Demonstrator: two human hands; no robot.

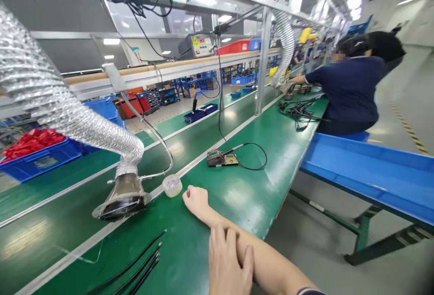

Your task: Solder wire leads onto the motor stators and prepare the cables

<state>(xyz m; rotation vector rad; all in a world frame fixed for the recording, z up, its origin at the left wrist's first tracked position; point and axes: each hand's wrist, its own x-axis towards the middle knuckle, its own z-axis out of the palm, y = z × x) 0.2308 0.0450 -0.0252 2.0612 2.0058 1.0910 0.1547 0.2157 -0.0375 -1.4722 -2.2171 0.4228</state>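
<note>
My right hand (196, 200) is closed in a loose fist on the green bench, beside a small roll of clear tape (172, 185). Nothing shows in its fingers. My left hand (230, 261) lies across my right forearm (267, 254), its fingers slightly bent over the skin and its thumb apart. It holds no object. Several black cables (142, 265) with bare tips lie at the lower left of the bench. Beyond my right hand, a soldering iron (233, 149) rests in its stand (217, 158), its cord looped on the bench.
A fume extraction hood (127, 195) on a silver duct (68, 105) stands at the left. Red parts fill a blue bin (44, 157). On the right is a long blue tray (369, 168). A co-worker (349, 87) sits farther along, near bundled black cables (301, 110).
</note>
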